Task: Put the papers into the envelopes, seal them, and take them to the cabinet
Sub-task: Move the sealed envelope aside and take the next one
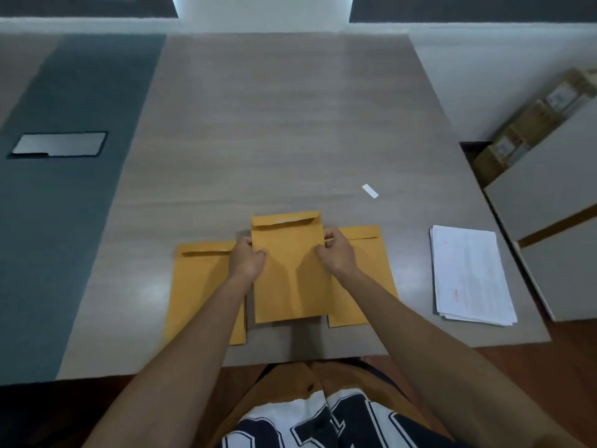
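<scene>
Three yellow-brown envelopes lie near the front edge of the wooden table [290, 124]. The middle envelope [289, 279] has its flap folded down at the far end. My left hand [247, 258] pinches its left edge and my right hand [337, 253] pinches its right edge. It overlaps the left envelope [200, 286] and the right envelope [371, 263], both flat with their flaps at the far end. A stack of white printed papers [471, 276] lies to the right, apart from the envelopes.
A small white paper strip [370, 191] lies on the table beyond the envelopes. A dark inlay with a metal cable hatch [59, 144] runs down the table's left side. Grey cabinets [546, 189] and cardboard boxes [529, 124] stand to the right.
</scene>
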